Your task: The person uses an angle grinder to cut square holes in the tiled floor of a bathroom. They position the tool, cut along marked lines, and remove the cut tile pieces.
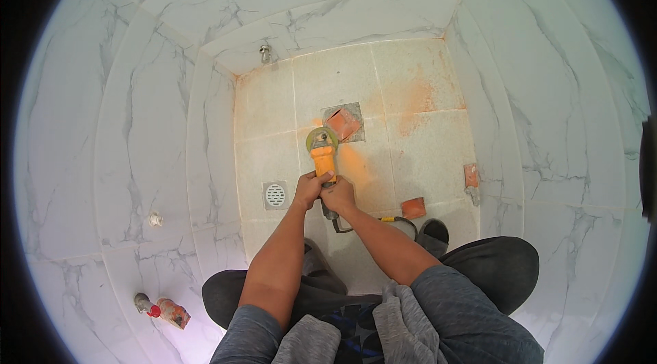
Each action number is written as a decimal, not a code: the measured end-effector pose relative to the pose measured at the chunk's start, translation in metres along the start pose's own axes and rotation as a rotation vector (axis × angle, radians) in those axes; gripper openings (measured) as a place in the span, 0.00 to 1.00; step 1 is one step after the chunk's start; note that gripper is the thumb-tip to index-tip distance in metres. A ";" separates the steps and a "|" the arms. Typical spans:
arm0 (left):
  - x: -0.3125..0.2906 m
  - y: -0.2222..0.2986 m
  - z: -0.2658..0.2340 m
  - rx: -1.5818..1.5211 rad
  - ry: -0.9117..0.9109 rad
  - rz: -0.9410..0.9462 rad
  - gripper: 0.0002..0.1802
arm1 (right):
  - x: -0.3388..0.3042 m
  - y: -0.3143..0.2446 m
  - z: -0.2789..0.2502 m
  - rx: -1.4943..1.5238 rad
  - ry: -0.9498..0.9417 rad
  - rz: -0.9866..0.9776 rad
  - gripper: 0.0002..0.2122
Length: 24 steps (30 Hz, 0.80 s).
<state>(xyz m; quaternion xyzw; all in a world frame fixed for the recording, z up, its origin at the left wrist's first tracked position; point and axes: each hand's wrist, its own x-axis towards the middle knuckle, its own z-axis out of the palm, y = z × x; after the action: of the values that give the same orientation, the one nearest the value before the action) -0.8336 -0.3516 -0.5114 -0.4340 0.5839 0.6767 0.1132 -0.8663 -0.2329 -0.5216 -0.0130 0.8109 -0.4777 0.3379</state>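
An orange angle grinder (323, 156) with a yellow-green disc (320, 137) is held in both hands over the tiled floor. My left hand (309, 188) wraps its body from the left, the thumb lying across the top. Close against it, my right hand (337, 194) grips the rear part of the grinder. The disc is beside a reddish-brown piece (343, 124) lying over a square grey recess (356, 111) in the floor; whether they touch I cannot tell. Orange dust (356, 163) is spread on the floor right of the grinder.
A white slotted drain (275, 195) sits in the floor at left. The power cord (404, 222) runs by my right sandal (433, 234). Another reddish piece (413, 208) lies near that foot. At left, a tap with a red handle (153, 310) sticks out of the marbled wall.
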 end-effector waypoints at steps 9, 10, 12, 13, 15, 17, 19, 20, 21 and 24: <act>-0.002 0.005 0.001 -0.026 0.017 -0.011 0.23 | 0.003 0.002 0.004 0.036 -0.003 -0.009 0.22; -0.002 0.005 0.001 -0.038 0.009 -0.016 0.22 | 0.004 0.002 0.004 0.040 -0.007 -0.010 0.21; -0.001 0.006 0.000 -0.041 0.020 -0.013 0.21 | 0.005 0.002 0.005 0.041 -0.013 -0.011 0.21; -0.001 0.005 0.000 -0.053 0.021 -0.024 0.20 | 0.005 0.001 0.006 0.037 -0.016 -0.010 0.21; 0.001 0.005 -0.001 -0.043 0.027 -0.012 0.20 | 0.006 0.000 0.006 0.033 -0.019 -0.010 0.21; 0.003 0.005 -0.003 -0.038 0.027 -0.008 0.21 | 0.007 -0.001 0.006 0.027 -0.024 0.006 0.21; 0.004 0.004 -0.003 -0.028 0.021 -0.002 0.23 | 0.007 -0.001 0.006 0.038 -0.027 -0.003 0.21; 0.004 0.004 -0.004 -0.034 0.018 0.003 0.23 | 0.007 -0.002 0.006 0.036 -0.027 0.012 0.21; 0.004 0.004 -0.004 -0.040 0.016 0.007 0.23 | 0.007 -0.002 0.007 0.039 -0.028 0.004 0.21; 0.005 0.005 -0.004 -0.028 0.022 0.008 0.22 | 0.008 -0.002 0.008 0.030 -0.021 0.010 0.22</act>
<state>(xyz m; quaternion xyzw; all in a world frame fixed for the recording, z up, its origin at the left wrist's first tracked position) -0.8373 -0.3586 -0.5111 -0.4404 0.5775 0.6804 0.0980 -0.8685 -0.2424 -0.5269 -0.0091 0.8000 -0.4880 0.3489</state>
